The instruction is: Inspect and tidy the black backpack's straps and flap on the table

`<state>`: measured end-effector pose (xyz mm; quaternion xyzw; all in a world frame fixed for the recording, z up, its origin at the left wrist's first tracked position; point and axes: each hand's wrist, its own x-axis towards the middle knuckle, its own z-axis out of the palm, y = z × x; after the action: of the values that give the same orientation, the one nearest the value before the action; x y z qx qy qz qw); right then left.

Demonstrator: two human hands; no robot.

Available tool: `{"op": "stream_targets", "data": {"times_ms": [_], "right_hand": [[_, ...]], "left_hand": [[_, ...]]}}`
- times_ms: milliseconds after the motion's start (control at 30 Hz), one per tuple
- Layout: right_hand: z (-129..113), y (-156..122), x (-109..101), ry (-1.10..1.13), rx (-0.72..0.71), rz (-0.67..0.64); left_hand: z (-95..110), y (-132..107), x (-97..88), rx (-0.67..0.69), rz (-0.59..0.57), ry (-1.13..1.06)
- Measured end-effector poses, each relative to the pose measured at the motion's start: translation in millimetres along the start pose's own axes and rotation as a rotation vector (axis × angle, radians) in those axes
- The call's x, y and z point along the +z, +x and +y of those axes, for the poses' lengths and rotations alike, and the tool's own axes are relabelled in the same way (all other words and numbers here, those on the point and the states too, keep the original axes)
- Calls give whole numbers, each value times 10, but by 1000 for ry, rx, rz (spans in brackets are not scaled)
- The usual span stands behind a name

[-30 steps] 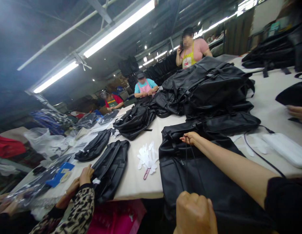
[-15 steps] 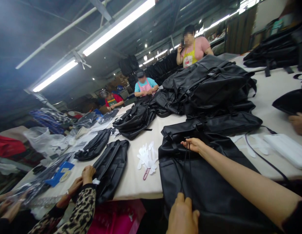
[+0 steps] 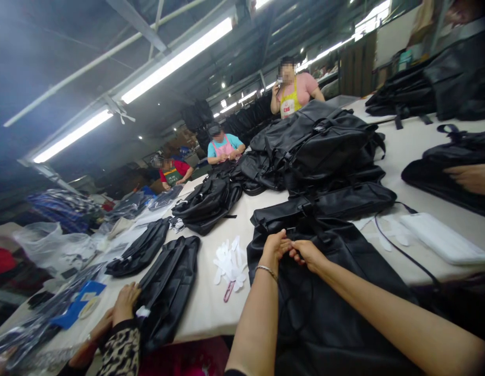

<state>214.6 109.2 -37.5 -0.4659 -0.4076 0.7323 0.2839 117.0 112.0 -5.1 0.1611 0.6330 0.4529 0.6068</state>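
A black leather backpack [image 3: 344, 282] lies flat on the pale table [image 3: 215, 297] right in front of me, hanging over the near edge. My left hand [image 3: 274, 248] and my right hand [image 3: 305, 251] meet at its upper part, fingers pinched together on a thin black cord [image 3: 301, 300] that runs down over the bag. A bracelet sits on my left wrist.
Piles of black backpacks [image 3: 324, 146] fill the far table. White paper tags [image 3: 229, 258] with a pink-handled tool lie left of my bag. A white pouch [image 3: 442, 240] lies to the right. A person's leopard-print sleeve [image 3: 119, 350] and hands rest at bags on the left; other workers stand beyond.
My left hand has come up from the near edge of the bag to meet my right hand at the bag's top. The view has shifted slightly right and down.
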Motion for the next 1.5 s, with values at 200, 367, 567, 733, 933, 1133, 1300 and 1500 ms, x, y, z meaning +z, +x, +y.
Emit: {"op": "stream_targets", "data": {"times_ms": [200,367,567,733,933,1133,1300,1500], "right_hand": [[29,64,-50,-268,-96,-21],[-52,65,-203,-595,-249,52],[-379,170,-397,-1003,-546,388],[-460,479,-597,-1244,-535,520],[-453,630,-805,-1399,-530,595],[-490,501,-616,-1466,-535,626],[-274,249,-451,-1007,-647,363],[3,319,-330,-574,-126,83]], "left_hand": [[45,326,305,-159,-113,-12],[14,527,304,-31,-29,-72],[-99,673,319,58,23,-76],[-166,683,299,102,57,-114],[-186,711,206,188,131,-167],[-254,781,200,232,179,-190],[-244,756,188,191,-5,-258],[-231,695,194,124,-141,-349]]}}
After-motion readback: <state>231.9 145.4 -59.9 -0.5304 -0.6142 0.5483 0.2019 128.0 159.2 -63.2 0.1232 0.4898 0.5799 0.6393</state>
